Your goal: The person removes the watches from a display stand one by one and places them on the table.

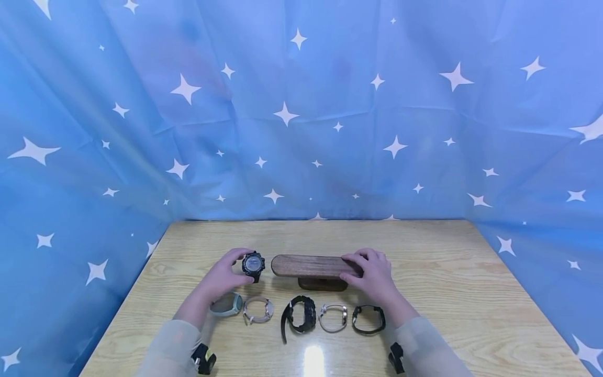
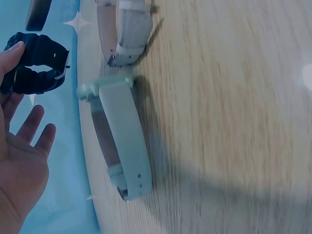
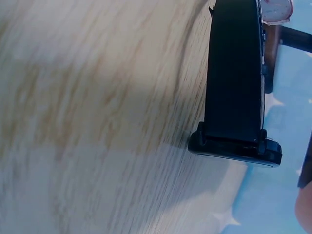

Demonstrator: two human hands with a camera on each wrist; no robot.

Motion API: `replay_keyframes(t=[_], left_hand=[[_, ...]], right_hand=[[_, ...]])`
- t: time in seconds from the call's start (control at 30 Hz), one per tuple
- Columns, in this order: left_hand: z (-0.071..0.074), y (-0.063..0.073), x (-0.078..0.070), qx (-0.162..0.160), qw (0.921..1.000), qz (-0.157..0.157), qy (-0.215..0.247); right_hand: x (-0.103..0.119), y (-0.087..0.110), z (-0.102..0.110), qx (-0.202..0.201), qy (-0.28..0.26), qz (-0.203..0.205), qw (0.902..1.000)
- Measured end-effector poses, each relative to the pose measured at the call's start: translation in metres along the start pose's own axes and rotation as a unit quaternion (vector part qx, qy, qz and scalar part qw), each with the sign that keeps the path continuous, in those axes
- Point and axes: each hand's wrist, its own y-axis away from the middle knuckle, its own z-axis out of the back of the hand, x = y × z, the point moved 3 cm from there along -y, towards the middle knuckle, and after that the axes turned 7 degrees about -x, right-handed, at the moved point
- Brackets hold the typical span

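Observation:
My left hand [image 1: 226, 272] pinches a black round-faced wristwatch [image 1: 253, 263] between thumb and fingers, just left of a wooden watch stand. In the left wrist view this watch [image 2: 34, 53] shows its strap as a closed loop, and the other fingers [image 2: 34, 124] are spread below it. The stand has a long rounded bar [image 1: 306, 266] on a short dark base [image 1: 322, 284]. My right hand [image 1: 374, 272] grips the bar's right end, fingers over the top and thumb at the front. In the right wrist view only a bit of that hand [image 3: 304, 207] shows.
Nearer me, several watches stand in a row on the wood-grain table [image 1: 471, 293]: pale green [image 1: 237, 302], beige [image 1: 270, 310], chunky black with a loose strap end [image 1: 309, 314], white [image 1: 344, 315] and slim black [image 1: 369, 331]. A blue star-patterned curtain [image 1: 330, 178] borders the table.

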Motion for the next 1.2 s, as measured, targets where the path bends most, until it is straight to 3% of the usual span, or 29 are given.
replay_keyframes(t=[0.6, 1.2], left_hand=[[0.033, 0.016, 0.026, -0.015, 0.9983, -0.002, -0.056], [0.06, 0.04, 0.045, -0.038, 0.993, 0.025, -0.109]], right_hand=[[0.001, -0.001, 0.001, 0.002, -0.007, -0.002, 1.0], [0.001, -0.001, 0.001, -0.003, -0.007, 0.0, 1.0]])
